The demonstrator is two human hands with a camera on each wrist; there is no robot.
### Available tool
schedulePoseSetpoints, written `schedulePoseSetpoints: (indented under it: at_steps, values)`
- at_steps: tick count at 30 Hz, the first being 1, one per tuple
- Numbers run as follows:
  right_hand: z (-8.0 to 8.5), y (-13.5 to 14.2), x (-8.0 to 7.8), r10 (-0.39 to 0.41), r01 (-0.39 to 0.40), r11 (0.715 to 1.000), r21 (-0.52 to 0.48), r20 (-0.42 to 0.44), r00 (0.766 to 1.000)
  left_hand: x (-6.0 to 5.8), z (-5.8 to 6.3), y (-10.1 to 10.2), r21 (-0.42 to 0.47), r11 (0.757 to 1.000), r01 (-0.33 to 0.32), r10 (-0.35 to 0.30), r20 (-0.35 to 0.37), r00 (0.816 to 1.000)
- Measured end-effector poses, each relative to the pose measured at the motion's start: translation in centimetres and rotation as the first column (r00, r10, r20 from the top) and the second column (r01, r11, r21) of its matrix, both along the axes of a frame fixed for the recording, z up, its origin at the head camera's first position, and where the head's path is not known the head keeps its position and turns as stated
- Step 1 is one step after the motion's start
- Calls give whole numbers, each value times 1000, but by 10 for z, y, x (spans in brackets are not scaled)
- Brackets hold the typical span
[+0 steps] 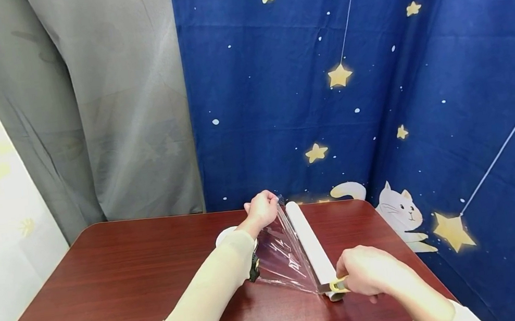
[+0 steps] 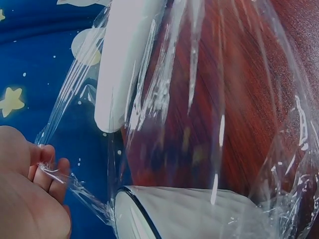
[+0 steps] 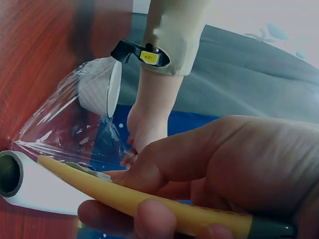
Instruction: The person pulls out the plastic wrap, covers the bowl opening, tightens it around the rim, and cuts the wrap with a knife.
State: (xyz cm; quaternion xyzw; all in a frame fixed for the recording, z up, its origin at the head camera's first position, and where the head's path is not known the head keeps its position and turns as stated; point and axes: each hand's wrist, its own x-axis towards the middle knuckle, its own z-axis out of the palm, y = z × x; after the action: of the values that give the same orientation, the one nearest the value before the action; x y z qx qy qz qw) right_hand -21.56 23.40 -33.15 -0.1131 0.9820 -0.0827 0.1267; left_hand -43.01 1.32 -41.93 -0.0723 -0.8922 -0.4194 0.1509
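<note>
My left hand (image 1: 263, 210) pinches a corner of clear cling film (image 1: 279, 257) at the table's far side. The film stretches from the white roll (image 1: 312, 241), which lies lengthwise on the table with its core end (image 3: 10, 174) facing me. A white cup-like bowl (image 2: 187, 211) with a dark rim line stands under the film, mostly behind my left arm in the head view. At the roll's near end my right hand (image 1: 368, 269) grips a yellow utility knife (image 3: 149, 206) with a dark tail end. Whether its blade touches the film I cannot tell.
The dark red wooden table (image 1: 110, 280) extends to the left and in front. Behind it hang a grey curtain (image 1: 130, 116) and a blue star-patterned curtain (image 1: 268, 86). A black wrist strap (image 3: 127, 50) sits on the left forearm.
</note>
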Motion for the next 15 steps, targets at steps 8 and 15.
schedulePoseSetpoints:
  at_steps: [8,15]
  values:
    - [2,0,8,19,-19,1000,20,-24,1000,-15,-15,0,1,1000,13,-13,-9,1000]
    - [5,1,11,31,-30,999,24,-8,1000,-84,-75,3,9,1000,-1,2,-57,998]
